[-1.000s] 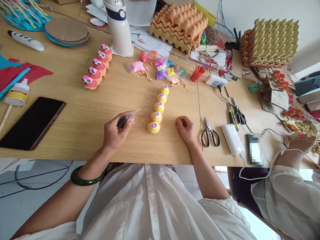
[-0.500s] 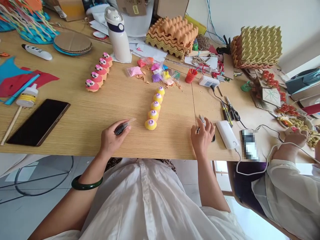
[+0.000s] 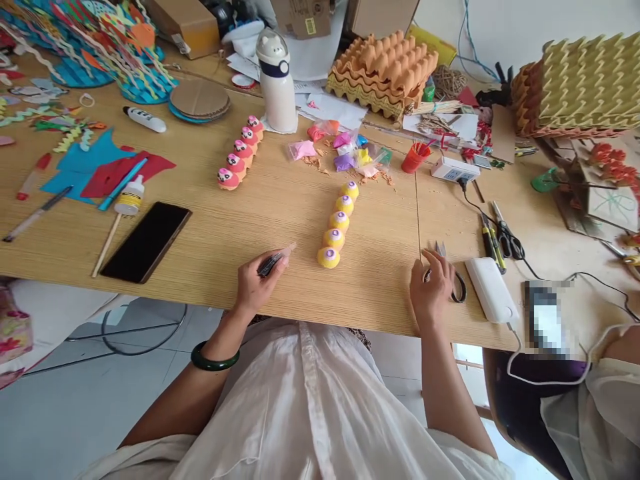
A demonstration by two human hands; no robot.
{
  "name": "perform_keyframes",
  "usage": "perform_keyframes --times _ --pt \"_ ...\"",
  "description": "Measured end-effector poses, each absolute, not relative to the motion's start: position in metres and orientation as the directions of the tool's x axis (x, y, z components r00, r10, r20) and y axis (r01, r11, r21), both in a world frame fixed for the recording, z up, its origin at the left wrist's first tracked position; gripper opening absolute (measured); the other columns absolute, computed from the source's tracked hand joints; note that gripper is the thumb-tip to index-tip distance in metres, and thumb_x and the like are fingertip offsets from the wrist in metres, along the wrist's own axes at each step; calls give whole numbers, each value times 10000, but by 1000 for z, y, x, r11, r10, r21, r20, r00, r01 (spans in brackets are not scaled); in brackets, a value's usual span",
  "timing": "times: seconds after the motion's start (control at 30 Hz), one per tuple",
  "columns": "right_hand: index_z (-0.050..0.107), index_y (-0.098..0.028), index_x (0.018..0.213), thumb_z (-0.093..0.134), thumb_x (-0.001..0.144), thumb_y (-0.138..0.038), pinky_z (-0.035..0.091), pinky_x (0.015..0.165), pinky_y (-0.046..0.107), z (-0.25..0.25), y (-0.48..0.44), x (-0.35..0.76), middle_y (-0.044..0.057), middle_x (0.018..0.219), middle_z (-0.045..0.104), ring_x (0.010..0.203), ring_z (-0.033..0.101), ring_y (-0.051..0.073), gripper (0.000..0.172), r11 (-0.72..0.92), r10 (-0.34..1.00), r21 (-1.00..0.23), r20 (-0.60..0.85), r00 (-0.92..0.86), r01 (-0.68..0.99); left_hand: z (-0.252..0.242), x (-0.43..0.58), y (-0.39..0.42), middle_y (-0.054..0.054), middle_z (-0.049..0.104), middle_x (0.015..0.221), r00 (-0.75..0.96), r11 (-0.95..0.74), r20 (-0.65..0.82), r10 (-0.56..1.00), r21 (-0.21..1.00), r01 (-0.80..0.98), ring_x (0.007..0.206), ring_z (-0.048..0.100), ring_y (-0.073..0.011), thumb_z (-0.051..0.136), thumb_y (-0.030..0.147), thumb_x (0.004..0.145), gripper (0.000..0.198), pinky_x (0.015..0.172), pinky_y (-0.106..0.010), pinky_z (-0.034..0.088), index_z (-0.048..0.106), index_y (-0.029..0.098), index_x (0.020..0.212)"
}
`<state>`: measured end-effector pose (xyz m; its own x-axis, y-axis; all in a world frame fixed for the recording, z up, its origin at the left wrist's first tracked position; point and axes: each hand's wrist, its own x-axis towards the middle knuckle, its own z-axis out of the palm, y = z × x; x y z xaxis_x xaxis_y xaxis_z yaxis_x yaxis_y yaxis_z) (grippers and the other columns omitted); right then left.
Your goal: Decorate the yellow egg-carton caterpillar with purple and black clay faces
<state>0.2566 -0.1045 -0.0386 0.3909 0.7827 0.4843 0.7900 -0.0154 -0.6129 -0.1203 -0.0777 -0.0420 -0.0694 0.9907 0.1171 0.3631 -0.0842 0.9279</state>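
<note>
My left grip [image 3: 261,279] is closed around a small dark thing [image 3: 269,265], which I hold between thumb and fingers; its pale tip [image 3: 289,249] points to the yellow row. I cannot tell exactly what this thing is, because my fingers cover a part of it. My right grip [image 3: 434,287] is above the scissors [image 3: 463,291], with the fingers bent and partly spread. One black handle ring shows to the right of my hand, and the blades show beyond the fingertips. Whether I have hold of the scissors, I cannot tell.

The yellow row [image 3: 339,221] lies on the worktop [image 3: 270,213] between my two hands, a little farther from me. It has five round bumps, each with a pale patch and a purple ring on the top, and it touches neither hand. Farther away, to the left, lies the pink row [image 3: 240,153], also of five bumps, with small faces. Behind the yellow row are the coloured packets [image 3: 344,162], and to the right of them stands the red cup [image 3: 415,157]. The white power bank [image 3: 491,290] lies just beside the scissors, and the black phone [image 3: 147,241] lies at my left side.
</note>
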Motion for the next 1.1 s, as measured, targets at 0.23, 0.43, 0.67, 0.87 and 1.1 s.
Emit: perform_keyframes --times 0.23,0.43,0.67,0.87,1.1 --pt "746 -216 1164 565 935 -229 669 863 454 -56 -27 172 139 1227 789 1114 723 284 292 184 914 -722 375 154 667 -39 -118 -86 -35 801 838 -29 -66 80 996 939 336 758 714 -159 688 479 970 305 779 -255 562 797 193 973" --pt "701 -208 1293 569 1023 -343 515 1205 592 -63 23 129 182 1460 696 1361 643 317 329 275 922 -737 385 48 618 -35 -115 -90 -24 780 788 -40 -45 61 997 947 317 735 716 -151 643 456 1001 305 748 -234 573 784 189 956" --pt "685 -205 1360 458 1101 -436 516 1204 543 -60 22 124 171 1452 716 1371 656 288 414 356 922 -803 384 -41 479 -30 -111 -98 -24 802 825 -82 10 18 997 945 327 762 736 -159 663 434 993 303 789 -248 599 805 184 1086" --pt "732 -227 1117 496 1083 -493 591 1038 473 -49 18 126 134 1176 772 1155 705 261 358 309 916 -906 365 165 290 -21 -98 -77 -22 772 780 -170 64 -31 985 980 189 679 670 -145 707 443 949 257 690 -261 574 782 198 937" --pt "754 -246 1022 585 1039 -592 587 806 350 -34 10 133 57 937 762 875 693 196 386 318 934 -937 336 119 144 10 -49 -27 -19 651 602 11 202 -205 979 951 -235 470 529 -110 704 630 880 492 465 -254 444 617 190 678"
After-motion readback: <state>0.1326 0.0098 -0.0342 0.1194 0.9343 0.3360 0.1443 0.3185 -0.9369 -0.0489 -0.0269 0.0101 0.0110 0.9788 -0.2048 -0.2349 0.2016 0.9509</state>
